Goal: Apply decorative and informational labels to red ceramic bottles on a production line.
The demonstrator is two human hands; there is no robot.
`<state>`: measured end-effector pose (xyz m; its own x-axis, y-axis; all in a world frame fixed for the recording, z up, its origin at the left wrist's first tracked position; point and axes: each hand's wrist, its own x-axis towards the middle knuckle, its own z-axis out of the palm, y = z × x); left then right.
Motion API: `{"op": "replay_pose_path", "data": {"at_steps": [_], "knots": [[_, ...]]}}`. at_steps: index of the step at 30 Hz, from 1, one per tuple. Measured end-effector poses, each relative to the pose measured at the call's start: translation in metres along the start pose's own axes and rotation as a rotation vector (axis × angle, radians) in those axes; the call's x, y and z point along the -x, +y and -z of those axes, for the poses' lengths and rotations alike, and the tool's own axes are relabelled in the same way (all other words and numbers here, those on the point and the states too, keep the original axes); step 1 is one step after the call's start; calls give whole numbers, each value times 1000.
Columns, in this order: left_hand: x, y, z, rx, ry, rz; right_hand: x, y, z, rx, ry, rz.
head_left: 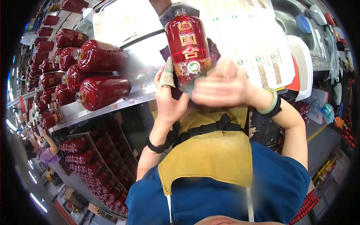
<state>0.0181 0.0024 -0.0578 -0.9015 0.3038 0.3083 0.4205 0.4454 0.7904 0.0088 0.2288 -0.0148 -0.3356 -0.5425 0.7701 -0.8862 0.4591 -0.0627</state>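
A glossy dark red glass bottle (200,37) with gold decoration and a round green-and-white emblem lies with its clear neck pointing away from me, on a dark cloth. My left hand (170,101) holds it by the lower left side, the thumb near its base. Beige cloth and a bit of green wrap one of that hand's fingers. Over the bottle's lower right end is my right hand (225,88), smeared by motion. Its fingers reach toward the base, and whether anything is between them cannot be made out.
Several similar red bottles (103,56) lie on the metal table (140,80) at left, necks facing left. Sheets of gold-patterned labels (258,45) cover the right side, beside a metal sink (287,20). Racks of bottles (93,168) stand lower left, where another person (47,153) works.
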Motion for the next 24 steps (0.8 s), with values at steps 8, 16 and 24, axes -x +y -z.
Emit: {"op": "replay_pose_path", "data": {"at_steps": [8,16,24], "knots": [[-1,5,5,44,-18,62,-8,23,14,81,75,-233],[-5,16,9,152,68,34,-20,15,29,110,75,-273],[6,7,-1,13,175,-41,-28,-15,7,-93,-118,-305]]}}
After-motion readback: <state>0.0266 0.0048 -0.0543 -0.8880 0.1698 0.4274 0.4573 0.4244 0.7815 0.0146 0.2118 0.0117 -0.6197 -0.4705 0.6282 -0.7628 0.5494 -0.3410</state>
